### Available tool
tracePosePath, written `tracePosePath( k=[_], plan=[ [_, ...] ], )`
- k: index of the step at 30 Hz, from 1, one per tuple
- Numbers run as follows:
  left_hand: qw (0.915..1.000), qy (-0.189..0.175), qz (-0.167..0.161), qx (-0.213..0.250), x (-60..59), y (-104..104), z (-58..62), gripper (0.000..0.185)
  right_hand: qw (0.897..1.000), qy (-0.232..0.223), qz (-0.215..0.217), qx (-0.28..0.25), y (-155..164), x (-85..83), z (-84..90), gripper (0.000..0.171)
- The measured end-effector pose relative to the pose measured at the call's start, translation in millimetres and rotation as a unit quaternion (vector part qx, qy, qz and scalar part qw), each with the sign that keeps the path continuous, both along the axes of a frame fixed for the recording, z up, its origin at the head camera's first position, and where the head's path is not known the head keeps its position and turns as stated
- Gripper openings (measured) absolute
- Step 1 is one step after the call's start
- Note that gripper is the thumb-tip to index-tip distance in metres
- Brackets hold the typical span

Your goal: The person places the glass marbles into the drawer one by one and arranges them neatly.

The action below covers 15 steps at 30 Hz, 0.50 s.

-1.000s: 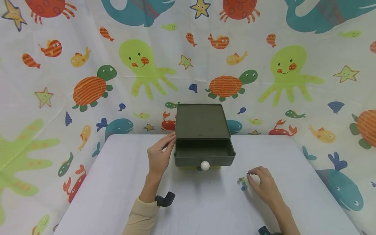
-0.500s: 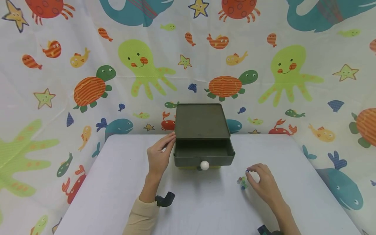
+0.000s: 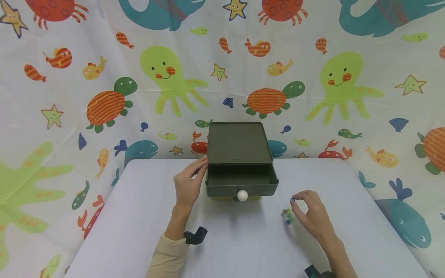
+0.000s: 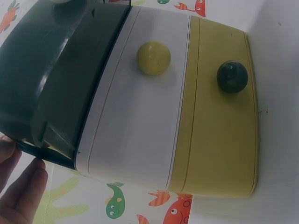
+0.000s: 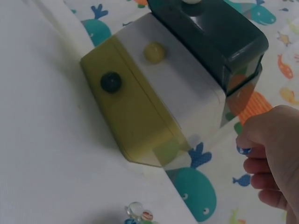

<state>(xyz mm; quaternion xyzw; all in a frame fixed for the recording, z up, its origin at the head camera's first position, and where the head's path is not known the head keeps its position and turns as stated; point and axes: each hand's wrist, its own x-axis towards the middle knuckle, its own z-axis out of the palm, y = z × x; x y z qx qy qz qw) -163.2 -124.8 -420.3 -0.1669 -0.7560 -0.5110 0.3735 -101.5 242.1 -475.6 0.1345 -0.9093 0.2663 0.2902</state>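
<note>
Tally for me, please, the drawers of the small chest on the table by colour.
Dark green drawer: 1
White drawer: 1
Yellow drawer: 1
Total: 3

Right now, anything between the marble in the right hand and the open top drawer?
Nothing visible. The right hand pinches a small blue marble, and bare white table separates it from the open dark green top drawer.

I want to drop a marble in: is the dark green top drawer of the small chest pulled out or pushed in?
Pulled out. The dark green top drawer juts forward past the white and yellow drawers beneath, its cavity showing and apparently empty.
</note>
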Motion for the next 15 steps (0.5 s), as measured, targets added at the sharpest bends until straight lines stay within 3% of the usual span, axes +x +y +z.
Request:
tracePosePath(
  k=[15],
  plan=[
    [1.0, 0.001, -0.003, 0.0, 0.5, -1, 0.6, 0.021, 0.998, 0.06, 0.029, -0.02, -7, -0.5, 16.6, 0.023]
  ],
)
